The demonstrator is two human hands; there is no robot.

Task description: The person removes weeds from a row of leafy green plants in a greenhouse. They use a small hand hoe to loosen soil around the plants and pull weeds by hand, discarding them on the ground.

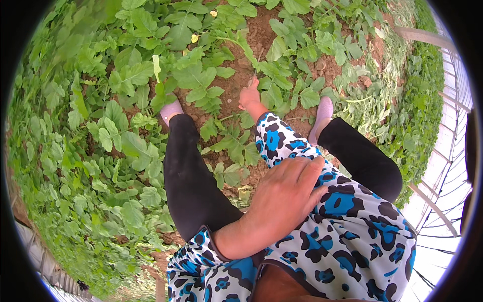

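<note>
My left hand (283, 188) lies across my right arm, bent fingers against the patterned sleeve (339, 202). Its fingertips are hidden, so whether it grips the cloth is unclear. Farther out, my right hand (249, 94) reaches down between my feet, low over brown soil (231, 90), with its fingers curled. A thin, dark, narrow thing shows just beyond its fingers; I cannot tell whether the hand holds it. Lobed leaves of a green leafy crop (273, 92) stand right beside this hand. More leafy plants (196, 77) grow to its left.
My pink shoes (172, 110) (323, 113) stand among the plants on either side. Dense foliage (94, 162) spreads leftward. Wilted, pale pulled greens (381, 87) lie in a strip at right. Beyond are a green row (422, 102), curved supports (426, 36) and white sheeting (449, 181).
</note>
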